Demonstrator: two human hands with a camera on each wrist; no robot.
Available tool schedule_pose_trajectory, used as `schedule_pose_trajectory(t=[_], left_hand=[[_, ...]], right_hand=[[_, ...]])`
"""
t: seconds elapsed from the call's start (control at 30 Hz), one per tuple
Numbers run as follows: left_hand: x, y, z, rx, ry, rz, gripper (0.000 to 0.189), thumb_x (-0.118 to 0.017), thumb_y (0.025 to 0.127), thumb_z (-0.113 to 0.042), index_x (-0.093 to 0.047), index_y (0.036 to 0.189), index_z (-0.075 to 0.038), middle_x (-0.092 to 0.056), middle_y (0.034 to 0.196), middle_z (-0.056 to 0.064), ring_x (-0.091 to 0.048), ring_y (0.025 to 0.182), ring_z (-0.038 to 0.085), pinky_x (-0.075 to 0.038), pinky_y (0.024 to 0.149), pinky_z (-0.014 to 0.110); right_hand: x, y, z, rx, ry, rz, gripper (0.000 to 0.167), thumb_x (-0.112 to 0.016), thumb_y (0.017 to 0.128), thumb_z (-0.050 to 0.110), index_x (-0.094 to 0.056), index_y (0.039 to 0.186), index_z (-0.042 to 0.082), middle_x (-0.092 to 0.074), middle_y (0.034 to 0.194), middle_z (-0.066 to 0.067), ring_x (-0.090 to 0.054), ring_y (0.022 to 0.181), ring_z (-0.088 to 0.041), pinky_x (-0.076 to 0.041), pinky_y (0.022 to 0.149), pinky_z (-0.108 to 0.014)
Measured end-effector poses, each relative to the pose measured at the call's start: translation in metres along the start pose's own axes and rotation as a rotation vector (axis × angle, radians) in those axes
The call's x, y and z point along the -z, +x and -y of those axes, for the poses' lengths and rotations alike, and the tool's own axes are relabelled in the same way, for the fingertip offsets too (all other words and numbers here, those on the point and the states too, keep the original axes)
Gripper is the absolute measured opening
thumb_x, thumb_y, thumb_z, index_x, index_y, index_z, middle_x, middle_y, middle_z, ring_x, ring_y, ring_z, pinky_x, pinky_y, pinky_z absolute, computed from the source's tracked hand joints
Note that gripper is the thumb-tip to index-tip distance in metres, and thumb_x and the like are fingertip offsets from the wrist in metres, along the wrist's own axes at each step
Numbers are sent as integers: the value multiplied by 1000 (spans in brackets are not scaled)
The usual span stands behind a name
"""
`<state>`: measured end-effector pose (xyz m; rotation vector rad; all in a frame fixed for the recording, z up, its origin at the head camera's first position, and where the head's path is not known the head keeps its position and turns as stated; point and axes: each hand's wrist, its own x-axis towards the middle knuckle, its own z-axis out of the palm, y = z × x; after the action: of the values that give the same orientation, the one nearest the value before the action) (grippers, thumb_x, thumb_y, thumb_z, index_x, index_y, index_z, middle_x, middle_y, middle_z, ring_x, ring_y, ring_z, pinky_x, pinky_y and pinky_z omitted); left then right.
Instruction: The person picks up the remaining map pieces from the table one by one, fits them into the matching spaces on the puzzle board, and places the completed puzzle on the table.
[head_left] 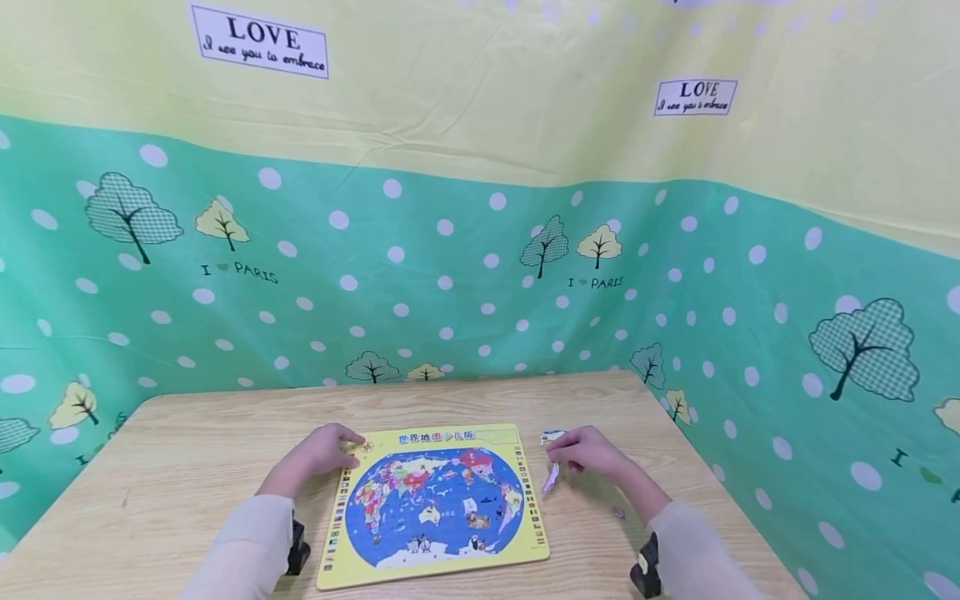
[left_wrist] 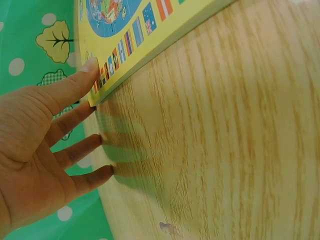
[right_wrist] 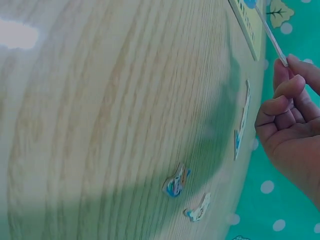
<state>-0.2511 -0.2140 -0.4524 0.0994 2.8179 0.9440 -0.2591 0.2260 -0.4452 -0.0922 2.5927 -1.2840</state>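
Note:
A yellow-framed world map puzzle board lies flat on the wooden table, with a blue oval map and flags along its sides. My left hand is at the board's far left corner. In the left wrist view its thumb lies on the yellow border, while the other fingers stretch straight and apart beside the corner. Just right of the board, my right hand pinches a thin pinkish puzzle piece between thumb and finger. The right wrist view shows that piece edge-on, tilted up off the table.
Beyond the right fingertips lies a white and blue puzzle piece. A small piece rests near the right wrist. Loose pieces also show in the right wrist view, one colourful and one pale. A polka-dot curtain hangs behind the table.

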Motion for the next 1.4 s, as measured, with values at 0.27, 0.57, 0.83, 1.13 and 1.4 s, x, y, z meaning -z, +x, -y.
schedule_pose_trajectory(t=[0.27,0.57,0.83,1.13,1.4], left_hand=[[-1,2,2,-5,1,-3,38,-71,78,-10,-64,115,-4,-55,125,26,-44,120,48,-38,101,59],[-1,2,2,-10,14,1,38,-71,79,-10,-64,115,-4,-56,124,25,-46,119,47,-40,99,58],[-1,2,2,-9,14,-2,38,-72,78,-10,-64,115,-3,-56,123,25,-46,118,47,-40,99,58],[-1,3,3,-14,11,-3,37,-72,78,-10,-65,114,-3,-57,122,25,-50,115,44,-42,98,56],[-1,3,3,-3,8,-1,37,-72,78,-9,-65,114,-3,-56,123,25,-49,117,45,-42,99,56]], right_hand=[[-7,0,4,40,4,39,25,-69,82,18,-69,103,3,-65,75,-8,-50,54,-11,-46,53,-24],[-14,-1,9,53,1,88,25,-70,81,19,-70,101,4,-63,70,-9,-49,52,-11,-44,51,-22],[-20,0,13,70,1,118,24,-71,81,20,-70,100,5,-62,67,-8,-49,51,-10,-44,51,-22],[-29,-2,19,108,15,146,21,-72,79,20,-71,96,6,-67,73,-8,-50,50,-9,-45,50,-22],[-38,-6,25,107,7,190,20,-71,80,18,-71,96,5,-68,75,-3,-49,51,-9,-44,50,-22]])
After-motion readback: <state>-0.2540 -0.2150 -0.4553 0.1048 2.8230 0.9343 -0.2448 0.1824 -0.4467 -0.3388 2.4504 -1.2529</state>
